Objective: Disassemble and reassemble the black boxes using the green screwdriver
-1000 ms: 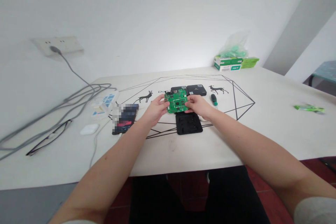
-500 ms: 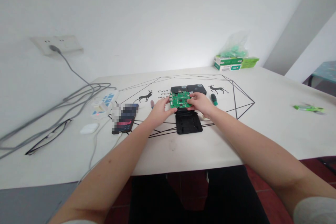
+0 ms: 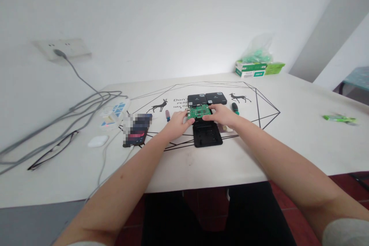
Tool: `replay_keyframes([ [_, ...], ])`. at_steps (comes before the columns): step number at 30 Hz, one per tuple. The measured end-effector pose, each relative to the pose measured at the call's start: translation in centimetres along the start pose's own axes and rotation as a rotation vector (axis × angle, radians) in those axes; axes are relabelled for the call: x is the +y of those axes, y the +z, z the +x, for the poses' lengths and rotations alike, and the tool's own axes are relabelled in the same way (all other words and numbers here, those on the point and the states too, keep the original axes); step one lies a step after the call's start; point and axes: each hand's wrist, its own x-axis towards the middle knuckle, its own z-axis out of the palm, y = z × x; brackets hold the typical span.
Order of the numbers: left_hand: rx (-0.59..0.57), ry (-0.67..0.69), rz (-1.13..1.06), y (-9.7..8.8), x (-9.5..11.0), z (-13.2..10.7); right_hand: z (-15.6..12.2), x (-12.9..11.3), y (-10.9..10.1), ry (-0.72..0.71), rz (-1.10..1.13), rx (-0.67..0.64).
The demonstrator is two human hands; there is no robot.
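- The green circuit board [image 3: 198, 112] is at the middle of the group on the table [image 3: 288, 138]; take it as the clock's centre, twelve toward the wall [image 3: 173, 27].
- The left hand [image 3: 177, 125], at eight, grasps the board's left edge, fingers alongside and thumb at the near corner.
- The right hand [image 3: 220, 115], at three, pinches the right side, thumb over the near part.
- Black casing [image 3: 200, 120] shows just below the board's near edge; whether they touch, I cannot tell.
- To handle the board well, I would grip only its rims, keep both sides level, and lift the right thumb clear of the components.
- Even, light pressure seems wise; forcing one corner could bend the board or scrape its connectors.
- Sighting along the edges before pressing would help, since the fingers cover both sides.
- Counted: one circuit board, two hands.
- Two black boxes: one [image 3: 196, 99] at twelve, the other [image 3: 216, 98] between one and two.
- One shallow black tray [image 3: 207, 135], between five and six.
- Two screwdrivers: a dark green one [image 3: 235, 108] at three, a reddish-handled one [image 3: 167, 115] at nine.
- One phone [image 3: 138, 130] at eight; one pair of glasses [image 3: 53, 152] farther out, between eight and nine.
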Motion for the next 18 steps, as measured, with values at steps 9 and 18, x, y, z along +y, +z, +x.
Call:
replay_keyframes([
  [9, -0.048, -0.044, -0.024, 0.5, -0.1, -0.1, 0.6, 1.1, -0.3, 0.068, -0.024, -0.078],
  [18, -0.115, -0.039, 0.039, 0.5, 0.2, 0.0, 0.7, 1.5, -0.3, 0.07, -0.001, -0.114],
])
